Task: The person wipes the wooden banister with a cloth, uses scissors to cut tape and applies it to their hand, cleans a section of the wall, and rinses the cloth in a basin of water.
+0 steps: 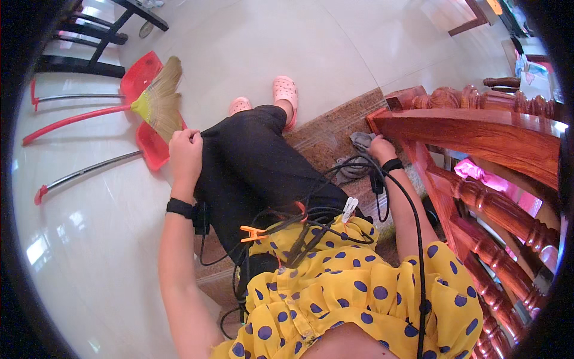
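Observation:
My right hand [382, 149] grips a grey cloth [361, 140] at the foot of the wooden banister [466, 134]. Part of the cloth hangs onto the brown stone step [332, 121] beside my leg. With its fingers curled in, my left hand [186, 150] rests by the knee of my black trousers [255, 152]; nothing shows in it. Just beyond that hand lies a straw broom [166, 98] with a red handle, across two red dustpans, an upper one [140, 76] and a lower one [152, 146].
Turned wooden balusters [497, 202] line my right side. Black cables [323, 215] loop over my lap, held near an orange clip [252, 234] and a white clip [350, 209]. Dark furniture legs [105, 40] stand at the upper left on the glossy tile floor [269, 36].

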Action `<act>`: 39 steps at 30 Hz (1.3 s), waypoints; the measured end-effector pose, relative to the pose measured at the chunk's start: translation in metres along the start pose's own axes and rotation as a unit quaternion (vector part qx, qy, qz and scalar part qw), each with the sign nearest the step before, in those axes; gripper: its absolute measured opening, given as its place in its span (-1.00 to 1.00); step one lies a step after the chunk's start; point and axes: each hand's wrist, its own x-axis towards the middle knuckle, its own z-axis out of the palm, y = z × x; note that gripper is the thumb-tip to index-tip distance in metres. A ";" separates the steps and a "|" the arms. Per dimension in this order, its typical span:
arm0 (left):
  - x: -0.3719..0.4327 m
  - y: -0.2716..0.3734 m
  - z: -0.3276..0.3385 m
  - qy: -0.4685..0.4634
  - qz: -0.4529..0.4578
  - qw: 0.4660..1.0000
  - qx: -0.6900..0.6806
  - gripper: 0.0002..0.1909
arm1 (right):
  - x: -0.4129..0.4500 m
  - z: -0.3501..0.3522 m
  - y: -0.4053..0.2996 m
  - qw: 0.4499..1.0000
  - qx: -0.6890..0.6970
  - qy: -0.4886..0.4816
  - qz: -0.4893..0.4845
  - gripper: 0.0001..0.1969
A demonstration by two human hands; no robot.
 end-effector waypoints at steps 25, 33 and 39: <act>-0.001 -0.003 0.001 -0.015 -0.003 1.000 0.015 -0.79 | -0.039 -0.053 -0.020 0.951 -0.023 -0.240 -0.194 -0.84; 0.001 0.002 -0.001 -0.018 0.016 1.000 0.016 -0.77 | -0.065 -0.029 -0.006 0.985 -0.065 0.074 -0.145 -0.73; 0.002 0.002 0.000 -0.006 0.033 0.999 0.020 -0.78 | -0.048 -0.009 -0.002 0.947 -0.211 -0.193 -0.143 -0.61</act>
